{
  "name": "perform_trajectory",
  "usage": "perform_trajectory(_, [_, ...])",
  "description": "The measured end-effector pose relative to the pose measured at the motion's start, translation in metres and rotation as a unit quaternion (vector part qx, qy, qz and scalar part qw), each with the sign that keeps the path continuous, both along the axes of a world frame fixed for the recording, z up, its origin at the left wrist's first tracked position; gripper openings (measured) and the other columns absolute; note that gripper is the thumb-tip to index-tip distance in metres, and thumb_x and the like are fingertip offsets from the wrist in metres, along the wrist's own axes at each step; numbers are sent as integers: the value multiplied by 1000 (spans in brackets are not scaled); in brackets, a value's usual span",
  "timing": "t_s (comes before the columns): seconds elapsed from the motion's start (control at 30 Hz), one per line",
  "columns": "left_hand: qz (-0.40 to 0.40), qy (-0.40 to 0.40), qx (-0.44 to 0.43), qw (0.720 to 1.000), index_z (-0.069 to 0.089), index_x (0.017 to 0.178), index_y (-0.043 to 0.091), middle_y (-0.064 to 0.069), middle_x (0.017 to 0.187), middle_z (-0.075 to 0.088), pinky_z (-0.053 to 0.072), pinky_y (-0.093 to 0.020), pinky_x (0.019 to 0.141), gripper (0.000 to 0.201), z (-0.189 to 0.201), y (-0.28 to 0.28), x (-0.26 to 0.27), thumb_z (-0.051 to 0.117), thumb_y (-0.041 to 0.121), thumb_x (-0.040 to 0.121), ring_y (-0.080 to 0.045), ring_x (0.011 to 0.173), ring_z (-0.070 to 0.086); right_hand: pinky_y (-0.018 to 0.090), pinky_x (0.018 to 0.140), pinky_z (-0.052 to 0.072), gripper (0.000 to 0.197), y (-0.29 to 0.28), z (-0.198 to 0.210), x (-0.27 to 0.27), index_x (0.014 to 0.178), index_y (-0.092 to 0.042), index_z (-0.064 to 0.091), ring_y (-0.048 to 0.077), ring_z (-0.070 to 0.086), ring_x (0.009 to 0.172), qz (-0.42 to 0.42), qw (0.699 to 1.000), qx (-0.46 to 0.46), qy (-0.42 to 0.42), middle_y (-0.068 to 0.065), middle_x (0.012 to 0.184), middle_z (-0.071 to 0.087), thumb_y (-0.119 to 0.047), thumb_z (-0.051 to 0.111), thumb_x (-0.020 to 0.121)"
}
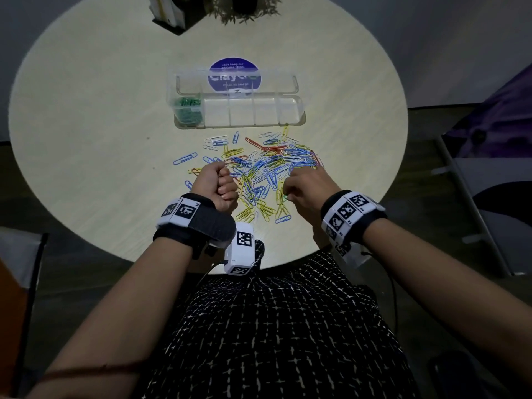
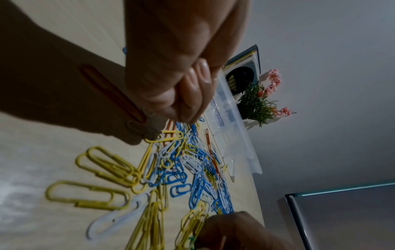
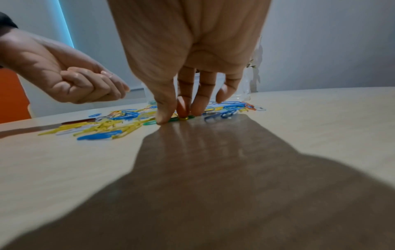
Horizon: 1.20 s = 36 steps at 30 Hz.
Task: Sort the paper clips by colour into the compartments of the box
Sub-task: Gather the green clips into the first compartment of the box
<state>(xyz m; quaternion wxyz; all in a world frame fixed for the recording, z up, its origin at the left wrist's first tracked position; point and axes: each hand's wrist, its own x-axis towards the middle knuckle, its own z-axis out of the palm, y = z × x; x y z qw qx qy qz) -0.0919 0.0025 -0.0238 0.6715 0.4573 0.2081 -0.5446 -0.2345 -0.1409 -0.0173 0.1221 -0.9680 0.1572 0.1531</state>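
A loose pile of blue, yellow, white and red paper clips point(image 1: 259, 168) lies on the round table in front of the clear compartment box point(image 1: 299, 110). The box's leftmost compartment holds green clips point(image 1: 188, 110); the other compartments look bare. My left hand point(image 1: 221, 182) is curled into a fist at the pile's left edge, just above the table, and nothing shows inside it. My right hand point(image 3: 173, 116) reaches down at the pile's near right side. Its thumb and forefinger pinch a green paper clip point(image 3: 174, 119) that lies on the table.
The box's clear lid point(image 1: 236, 82) lies open behind it, over a round blue sticker point(image 1: 234, 67). A potted plant point(image 1: 244, 10) and a book stand point(image 1: 169, 12) are at the far edge. The table's near edge is by my lap. A chair point(image 1: 489, 182) stands at the right.
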Motion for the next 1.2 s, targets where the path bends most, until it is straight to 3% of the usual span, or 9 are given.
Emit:
perform_trajectory(0.13, [15, 6, 7, 1000, 34, 38, 17, 6, 29, 23, 11, -9, 29, 61, -1, 4, 1, 33, 24, 98, -7, 20, 20, 44, 103, 30, 16, 5, -2, 10, 102, -10, 62, 28, 47, 114, -30, 999, -33, 24, 8, 112, 58, -16, 51, 92])
perform_trajectory(0.27, [37, -20, 34, 999, 32, 59, 17, 6, 30, 31, 19, -9, 30, 39, -3, 4, -1, 32, 20, 98, -7, 22, 30, 48, 106, 27, 8, 11, -1, 17, 95, -11, 57, 29, 47, 114, -72, 996, -16, 39, 10, 108, 58, -14, 51, 91])
perform_trajectory(0.43, [90, -18, 27, 995, 47, 69, 6, -5, 42, 58, 49, -14, 41, 36, -5, 3, -3, 32, 15, 100, -16, 36, 63, 36, 89, 39, 12, 16, 13, 30, 83, -16, 46, 28, 54, 98, -194, 969, 114, -105, 12, 99, 64, -9, 49, 91])
perform_trajectory(0.53, [92, -4, -5, 996, 50, 74, 2, -11, 71, 59, 56, -22, 55, 36, -2, 0, -5, 30, 14, 101, -24, 54, 67, 24, 74, 39, 4, 28, 24, 40, 87, -7, 57, 19, 51, 82, -234, 934, 197, -185, 10, 91, 62, -7, 54, 89])
perform_trajectory(0.63, [89, 23, -38, 995, 52, 79, 1, -14, 64, 65, 58, -27, 61, 37, 1, -7, -8, 29, 19, 102, -21, 57, 65, 24, 77, 41, 8, 43, 27, 52, 92, -2, 64, 17, 51, 83, -191, 931, 243, -192, 14, 93, 66, -6, 60, 86])
perform_trajectory(0.8, [19, 37, -9, 999, 52, 78, 7, -10, 58, 61, 53, -24, 43, 39, 1, -16, -13, 30, 29, 101, -17, 53, 62, 29, 78, 45, 8, 47, 23, 58, 88, -2, 66, 18, 53, 81, -204, 919, 257, -218, 12, 84, 65, -7, 60, 86])
perform_trajectory(0.9, [-38, 17, 25, 999, 38, 63, 15, 3, 33, 41, 28, -7, 28, 41, 1, -20, -9, 27, 28, 101, -8, 23, 37, 28, 78, 46, 10, 28, 18, 46, 87, -1, 65, 22, 58, 82, -280, 903, 232, -230, 12, 84, 65, -4, 55, 87])
perform_trajectory(1.0, [-61, 10, 23, 998, 32, 61, 18, 4, 29, 29, 13, -11, 25, 40, 1, -22, -3, 27, 26, 100, -6, 20, 24, 31, 85, 47, 17, -3, 5, 25, 89, -1, 68, 29, 62, 93, -347, 904, 155, -198, 18, 94, 70, -2, 50, 86])
perform_trajectory(1.2, [-78, 2, 23, 997, 32, 61, 18, 3, 29, 27, 12, -10, 24, 38, 0, -27, 2, 31, 24, 98, -6, 20, 21, 28, 97, 38, 30, -31, -14, 3, 108, -3, 69, 31, 55, 115, -344, 922, 105, -146, 19, 118, 62, 3, 47, 88])
